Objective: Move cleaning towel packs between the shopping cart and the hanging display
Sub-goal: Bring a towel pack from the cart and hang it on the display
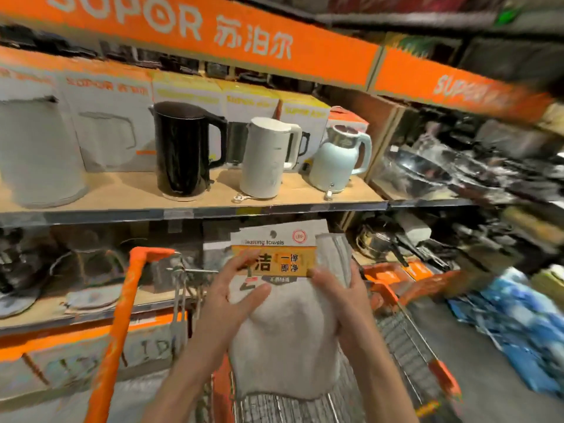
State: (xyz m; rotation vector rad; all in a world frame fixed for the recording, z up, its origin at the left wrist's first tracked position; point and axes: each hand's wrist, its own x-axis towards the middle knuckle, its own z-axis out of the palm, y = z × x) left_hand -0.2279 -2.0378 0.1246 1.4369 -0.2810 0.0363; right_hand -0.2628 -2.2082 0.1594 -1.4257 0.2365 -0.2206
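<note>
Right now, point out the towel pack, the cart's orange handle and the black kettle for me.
towel pack (283,340): head view, on its grey cloth body.
cart's orange handle (122,315): head view, mid-bar.
black kettle (180,148): head view, on its body, upper shelf.

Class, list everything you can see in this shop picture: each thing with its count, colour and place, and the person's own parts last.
cleaning towel pack: one, grey with yellow label, held above the cart
shopping cart: one, wire with orange trim, below the hands
kettles: three unboxed, black, white and pale green, upper shelf
kettle boxes: several, white and yellow, behind the kettles
sign: orange, white lettering, above the shelf
pans: several, dark and metal, right shelves; blurred
left hand: grips the pack's left side
right hand: grips the pack's right side
</note>
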